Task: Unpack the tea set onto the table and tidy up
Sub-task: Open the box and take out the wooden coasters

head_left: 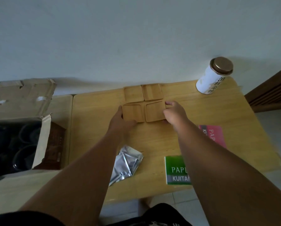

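A light wooden table (201, 111) fills the middle and right of the view, and its far edge stands against a pale wall (120, 38). On the left, on a second wooden surface beside the table, an open brown cardboard box (22, 101) stands with its flaps up; inside it dark round pieces (20, 144) show, but they are too dark to tell exactly what they are. At the far middle of the table four square light wooden coasters (143, 103) with raised edges lie in a two by two block, just beside each other. The left hand (122, 120) rests with its fingers against the left side of the near left coaster, and the right hand (174, 112) touches the right side of the near right coaster; both hands are loosely open and press on the edges, they do not close around anything. At the far right corner stands a white cylindrical tin with a brown metal lid (214, 75), well apart from the coasters. On the near part of the table lie a green printed card (175, 170) and, farther to the right, a pink printed card (215, 136), both partly hidden by the right forearm. Near the left forearm lies a crumpled silver foil packet (128, 162).
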